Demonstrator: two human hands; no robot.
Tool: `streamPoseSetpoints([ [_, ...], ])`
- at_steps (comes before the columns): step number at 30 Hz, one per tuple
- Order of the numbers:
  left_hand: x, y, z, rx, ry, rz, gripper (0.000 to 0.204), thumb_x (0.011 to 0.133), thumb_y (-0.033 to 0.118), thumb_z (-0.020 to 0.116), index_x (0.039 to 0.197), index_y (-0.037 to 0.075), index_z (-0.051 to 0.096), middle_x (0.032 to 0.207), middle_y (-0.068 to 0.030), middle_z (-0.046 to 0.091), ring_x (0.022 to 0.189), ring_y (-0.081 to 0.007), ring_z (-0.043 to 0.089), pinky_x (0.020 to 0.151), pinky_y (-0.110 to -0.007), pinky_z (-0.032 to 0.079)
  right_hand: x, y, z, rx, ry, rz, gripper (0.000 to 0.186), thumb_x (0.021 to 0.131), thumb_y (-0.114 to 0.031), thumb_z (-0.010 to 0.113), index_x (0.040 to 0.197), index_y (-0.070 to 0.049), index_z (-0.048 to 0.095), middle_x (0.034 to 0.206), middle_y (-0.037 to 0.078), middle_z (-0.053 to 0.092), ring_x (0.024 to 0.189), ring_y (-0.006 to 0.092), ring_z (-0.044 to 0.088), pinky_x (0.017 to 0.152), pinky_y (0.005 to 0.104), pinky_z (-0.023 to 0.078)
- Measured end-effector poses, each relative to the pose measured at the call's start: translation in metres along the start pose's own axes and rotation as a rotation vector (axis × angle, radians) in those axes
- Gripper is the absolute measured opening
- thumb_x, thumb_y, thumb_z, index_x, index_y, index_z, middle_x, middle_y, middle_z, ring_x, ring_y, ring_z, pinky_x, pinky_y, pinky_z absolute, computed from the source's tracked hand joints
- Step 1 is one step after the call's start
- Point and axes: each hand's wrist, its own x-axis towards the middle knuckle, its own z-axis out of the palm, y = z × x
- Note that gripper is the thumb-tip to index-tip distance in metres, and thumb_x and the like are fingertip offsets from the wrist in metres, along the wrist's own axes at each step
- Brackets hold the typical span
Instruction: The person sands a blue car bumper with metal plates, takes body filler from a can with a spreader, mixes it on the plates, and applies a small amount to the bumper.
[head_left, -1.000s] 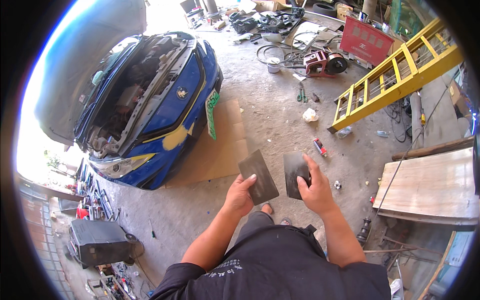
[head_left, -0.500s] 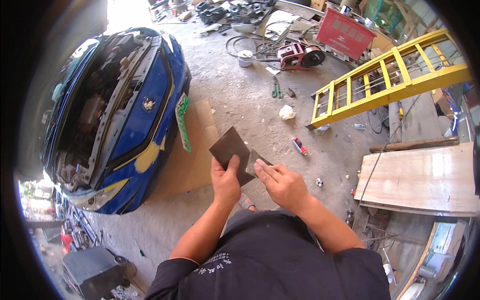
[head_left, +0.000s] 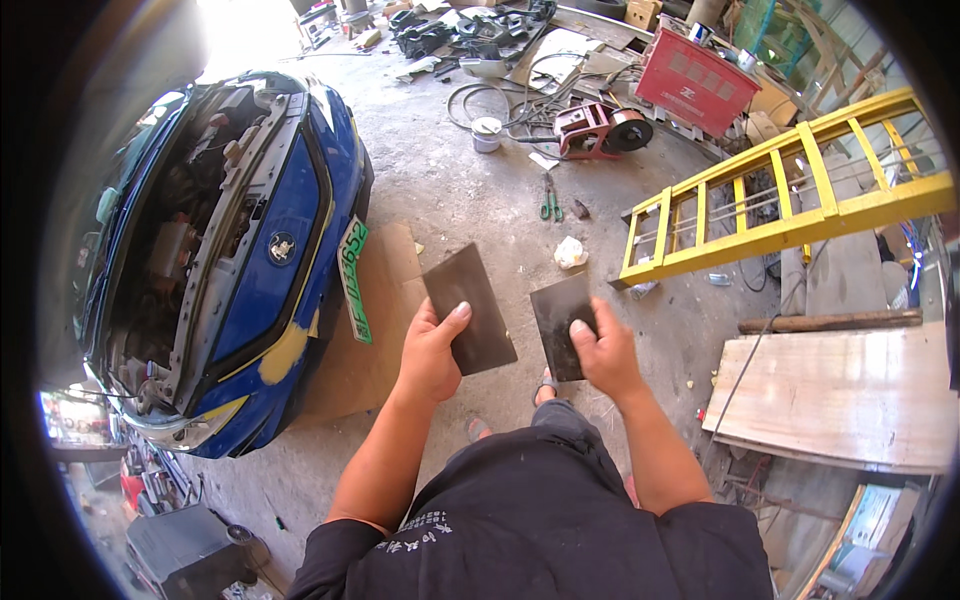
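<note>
1. Within the grasp of the left hand (head_left: 430,358), a dark rectangular plate (head_left: 482,315) was held, its face pressed by the thumb and its far end leaned leftward.
2. Just to the right of that hand and its load, a second dark plate (head_left: 557,315) was gripped by the right hand (head_left: 610,358), with the thumb laid across its face.
3. Between the hands, the two plates were held apart, separated by a narrow gap.
4. To the left of the left hand, a blue car (head_left: 250,325) was seen with its engine bay exposed; brown cardboard (head_left: 378,345) was spread on the floor beside it.
5. Beyond the right hand, a crumpled white piece (head_left: 570,253) and a green-handled tool (head_left: 551,208) were seen lying on the floor.
6. Rightward of the right hand, a pale wooden board (head_left: 830,390) was seen, with a yellow ladder (head_left: 800,234) placed farther out.
</note>
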Motion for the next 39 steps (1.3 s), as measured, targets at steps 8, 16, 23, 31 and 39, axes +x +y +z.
streamPoseSetpoints([
  [8, 0.089, -0.028, 0.071, 0.040, -0.061, -0.145, 0.036, 0.090, 0.009, 0.059, 0.124, 0.005, 0.048, 0.110, -0.0054, 0.061, 0.097, -0.0161, 0.061, 0.085, -0.034, 0.051, 0.102, 0.058, -0.036, 0.863, -0.862, 0.238, 0.037, 0.094, -0.030, 0.060, 0.116, -0.001, 0.056, 0.105, 0.002, 0.060, 0.095, 0.0069, 0.051, 0.084, 0.0251, 0.043],
  [16, 0.154, -0.028, 0.105, 0.167, 0.010, 0.089, 0.031, 0.091, 0.007, 0.057, 0.121, 0.004, 0.050, 0.106, -0.0040, 0.062, 0.093, -0.0128, 0.060, 0.083, -0.030, 0.050, 0.186, 0.138, -0.083, 0.605, -0.511, 0.304, 0.031, 0.094, -0.029, 0.059, 0.104, 0.000, 0.059, 0.092, 0.001, 0.061, 0.082, 0.0058, 0.054, 0.072, 0.0240, 0.046],
  [23, 0.210, -0.038, 0.088, 0.728, 0.171, 0.349, 0.022, 0.091, 0.007, 0.058, 0.112, 0.000, 0.055, 0.097, -0.0036, 0.063, 0.087, -0.0090, 0.056, 0.078, -0.026, 0.047, 0.247, 0.101, -0.071, 0.024, -0.299, 0.029, 0.038, 0.089, -0.039, 0.059, 0.099, -0.002, 0.056, 0.091, 0.027, 0.063, 0.091, 0.0449, 0.060, 0.076, 0.0457, 0.047],
  [31, 0.299, -0.002, 0.043, 0.337, 0.040, 0.113, 0.023, 0.095, 0.014, 0.054, 0.113, 0.001, 0.056, 0.102, -0.0026, 0.062, 0.089, -0.0091, 0.057, 0.079, -0.025, 0.046, 0.329, 0.111, -0.066, -0.140, -0.230, 0.156, 0.043, 0.087, -0.035, 0.064, 0.106, 0.003, 0.057, 0.098, 0.028, 0.063, 0.098, 0.0414, 0.062, 0.079, 0.0429, 0.048],
  [39, 0.384, 0.044, -0.033, 0.345, -0.326, -0.152, 0.031, 0.099, 0.032, 0.049, 0.093, 0.002, 0.056, 0.079, -0.0016, 0.057, 0.067, -0.0105, 0.052, 0.060, -0.023, 0.043, 0.372, 0.098, -0.024, -0.075, -0.428, 0.170, 0.038, 0.084, -0.036, 0.067, 0.094, 0.000, 0.060, 0.083, 0.020, 0.063, 0.078, 0.0334, 0.062, 0.069, 0.0382, 0.047],
])
